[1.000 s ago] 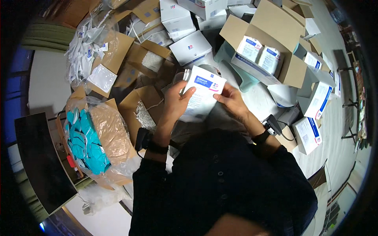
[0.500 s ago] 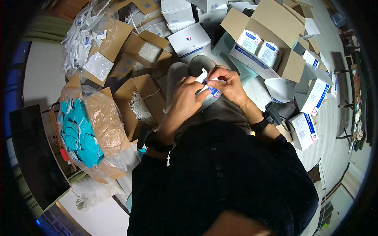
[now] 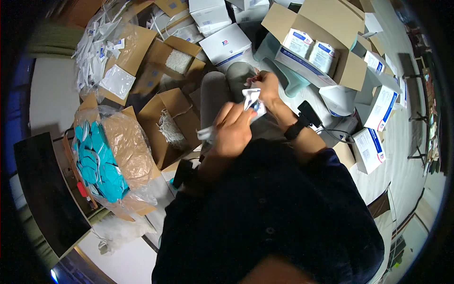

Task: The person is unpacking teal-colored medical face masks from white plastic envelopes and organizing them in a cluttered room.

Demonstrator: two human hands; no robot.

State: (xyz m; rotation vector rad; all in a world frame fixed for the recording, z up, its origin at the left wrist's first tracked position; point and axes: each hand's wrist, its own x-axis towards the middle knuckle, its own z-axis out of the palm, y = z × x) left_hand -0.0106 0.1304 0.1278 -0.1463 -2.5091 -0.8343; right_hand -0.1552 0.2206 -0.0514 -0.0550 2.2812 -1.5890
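Observation:
A small white packet with blue print (image 3: 252,98) is gripped in my left hand (image 3: 231,130), above my lap. Its upper end sticks up beyond my fingers. Some white, blurred material (image 3: 205,134) pokes out on the other side of that hand. My right hand (image 3: 266,88) is raised just beyond the packet, fingers pinched together. Whatever lies between those fingertips is too small to make out. Black devices are strapped to both wrists.
Left of my legs stand an open carton with white cords (image 3: 171,128) and a bag of teal face masks (image 3: 97,161). Farther off sits a carton of white pouches (image 3: 120,71). An open carton with white packs (image 3: 299,43) rests on a pale green stool (image 3: 295,83); white boxes (image 3: 369,149) lie at right.
My right hand has come off the packet and moved slightly up and away. My left hand has shifted nearer to me with the packet, turning so its back shows more.

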